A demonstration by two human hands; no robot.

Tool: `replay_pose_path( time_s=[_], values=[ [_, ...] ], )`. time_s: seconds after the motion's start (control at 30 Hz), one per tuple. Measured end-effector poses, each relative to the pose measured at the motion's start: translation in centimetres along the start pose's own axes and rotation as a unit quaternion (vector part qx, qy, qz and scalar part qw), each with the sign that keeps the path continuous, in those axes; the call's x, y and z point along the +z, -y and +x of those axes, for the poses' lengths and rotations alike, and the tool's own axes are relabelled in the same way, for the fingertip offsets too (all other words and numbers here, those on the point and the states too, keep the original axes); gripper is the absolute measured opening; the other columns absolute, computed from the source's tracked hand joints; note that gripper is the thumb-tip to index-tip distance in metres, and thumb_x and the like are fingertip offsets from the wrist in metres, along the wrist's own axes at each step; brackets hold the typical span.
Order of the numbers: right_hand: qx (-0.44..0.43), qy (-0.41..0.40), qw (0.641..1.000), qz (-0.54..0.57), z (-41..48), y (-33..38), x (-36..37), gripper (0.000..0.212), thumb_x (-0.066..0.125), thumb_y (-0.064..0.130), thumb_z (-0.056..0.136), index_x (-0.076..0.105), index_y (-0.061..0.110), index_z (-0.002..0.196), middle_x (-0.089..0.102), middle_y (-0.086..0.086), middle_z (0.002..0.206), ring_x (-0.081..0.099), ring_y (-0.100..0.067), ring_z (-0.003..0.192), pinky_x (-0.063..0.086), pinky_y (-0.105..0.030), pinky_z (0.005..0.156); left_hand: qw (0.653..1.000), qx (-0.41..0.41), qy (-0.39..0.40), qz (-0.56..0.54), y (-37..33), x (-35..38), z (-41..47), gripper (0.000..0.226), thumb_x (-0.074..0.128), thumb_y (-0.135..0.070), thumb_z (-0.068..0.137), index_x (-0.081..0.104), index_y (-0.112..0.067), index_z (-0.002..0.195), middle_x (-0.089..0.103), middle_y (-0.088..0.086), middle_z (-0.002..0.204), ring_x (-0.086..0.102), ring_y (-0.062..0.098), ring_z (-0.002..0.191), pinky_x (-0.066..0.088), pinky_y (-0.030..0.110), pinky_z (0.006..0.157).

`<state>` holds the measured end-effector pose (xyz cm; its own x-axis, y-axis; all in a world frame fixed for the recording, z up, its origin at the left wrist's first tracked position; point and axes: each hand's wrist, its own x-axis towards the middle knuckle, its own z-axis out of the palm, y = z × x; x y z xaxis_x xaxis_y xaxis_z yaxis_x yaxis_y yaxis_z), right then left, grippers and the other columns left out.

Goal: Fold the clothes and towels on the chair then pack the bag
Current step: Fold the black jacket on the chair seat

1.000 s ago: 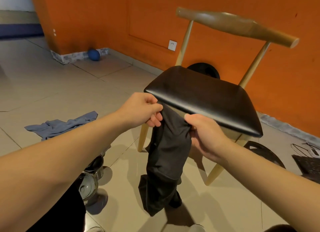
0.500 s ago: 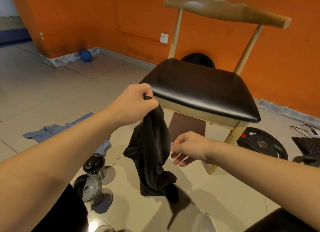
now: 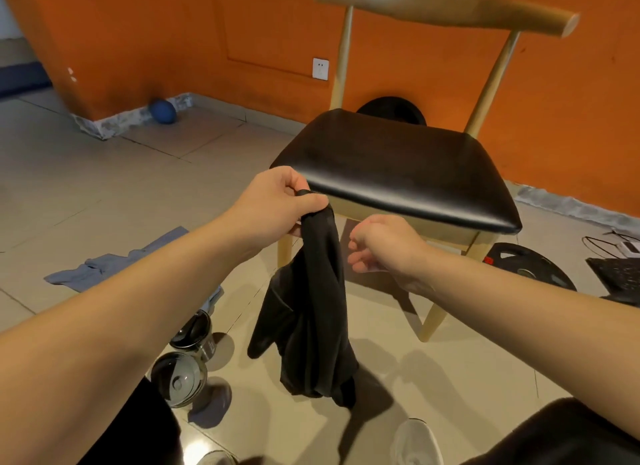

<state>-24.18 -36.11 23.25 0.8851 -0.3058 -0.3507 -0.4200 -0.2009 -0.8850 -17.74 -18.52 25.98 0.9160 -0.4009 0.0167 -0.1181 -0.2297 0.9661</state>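
pinching a black, limp fabric garment (image 3: pixel 311 308) at its bunched top with the left grip (image 3: pixel 277 204), thumb pressed over curled fingers, clenched on the cloth just in front of the near-left corner of a wooden chair with a glossy black padded seat (image 3: pixel 398 173). hangs from that pinch in a twisted column, lower end crumpled near the tiled floor (image 3: pixel 104 173); cannot tell whether it touches the tiles, nor what kind of garment it is. right grip (image 3: pixel 381 246) just beside the hanging cloth, below the seat's front edge, fingers curled in and grasping nothing visible; hard to say whether the fingertips brush the fabric. nothing lying on the seat.

lying flat on the floor to the left, a blue-grey cloth (image 3: pixel 114 267), partly hidden behind the left forearm. below it, two round glass-lidded metal pots (image 3: pixel 180 378), the farther one half covered by the arm. showing behind the chair's back posts, only the top of a round black object (image 3: pixel 391 107), otherwise hidden by the seat. right of the chair legs, a black weight plate (image 3: pixel 530 267), partly hidden by the right forearm, and a dark speckled flat item (image 3: pixel 616 274) cut off at the frame edge. far left by the orange wall, a small blue ball (image 3: pixel 162 111). at the bottom edge, a white shoe toe (image 3: pixel 415 440), cut off.
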Motion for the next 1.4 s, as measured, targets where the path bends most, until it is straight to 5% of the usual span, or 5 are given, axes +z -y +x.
replay_pose_path(
  time_s=[0.43, 0.6, 1.0, 1.23, 1.4],
  values=[
    [-0.081, 0.063, 0.988, 0.112, -0.3, 0.8, 0.0, 0.011, 0.056, 0.007, 0.098, 0.065, 0.012, 0.094, 0.069, -0.009, 0.088, 0.068, -0.021, 0.087, 0.059, -0.039, 0.084, 0.997, -0.044, 0.051, -0.043, 0.2, -0.2, 0.0, 0.017, 0.056, -0.002, 0.099, 0.066, -0.006, 0.112, 0.065, 0.012, 0.083, 0.063, 0.020, 0.072, 0.058, 0.033, 0.071],
    [-0.073, 0.034, 0.958, 0.275, -0.1, 1.6, -0.4, 0.014, 0.048, 0.004, 0.096, 0.060, 0.010, 0.092, 0.062, -0.008, 0.086, 0.059, -0.021, 0.085, 0.048, -0.040, 0.083, 0.965, -0.101, 0.134, 0.202, 3.4, -0.4, 0.6, 0.058, 0.073, -0.011, 0.088, 0.044, -0.013, 0.138, 0.054, 0.003, 0.120, 0.057, 0.021, 0.105, 0.051, 0.037, 0.092],
    [-0.067, -0.014, 0.951, 0.301, 1.0, 1.0, -2.2, 0.011, 0.054, 0.008, 0.088, 0.052, 0.018, 0.083, 0.042, -0.005, 0.079, 0.040, -0.022, 0.083, 0.036, -0.035, 0.077, 0.907, -0.115, 0.378, 0.143, 3.1, -1.2, -0.3, 0.018, 0.057, -0.018, 0.101, 0.065, -0.002, 0.097, 0.075, 0.016, 0.096, 0.070, 0.025, 0.087, 0.056, 0.041, 0.091],
    [-0.028, 0.109, 0.923, 0.367, -0.1, 1.4, -2.0, 0.015, 0.043, 0.013, 0.095, 0.058, 0.010, 0.091, 0.060, -0.013, 0.099, 0.060, -0.031, 0.099, 0.042, -0.049, 0.110, 0.955, 0.016, 0.132, 0.264, 4.2, 0.1, 0.7, 0.032, 0.068, -0.020, 0.096, 0.058, -0.021, 0.127, 0.062, -0.004, 0.116, 0.062, 0.014, 0.106, 0.054, 0.032, 0.094],
    [-0.011, 0.128, 0.916, 0.380, -0.9, 2.3, -2.1, 0.022, 0.044, 0.020, 0.092, 0.049, 0.014, 0.071, 0.050, -0.005, 0.069, 0.056, -0.021, 0.064, 0.052, -0.038, 0.076, 0.924, -0.025, 0.247, 0.292, 5.7, 0.7, 1.0, 0.046, 0.071, -0.030, 0.094, 0.053, -0.030, 0.136, 0.051, -0.007, 0.140, 0.050, 0.016, 0.126, 0.046, 0.038, 0.106]
  ],
)
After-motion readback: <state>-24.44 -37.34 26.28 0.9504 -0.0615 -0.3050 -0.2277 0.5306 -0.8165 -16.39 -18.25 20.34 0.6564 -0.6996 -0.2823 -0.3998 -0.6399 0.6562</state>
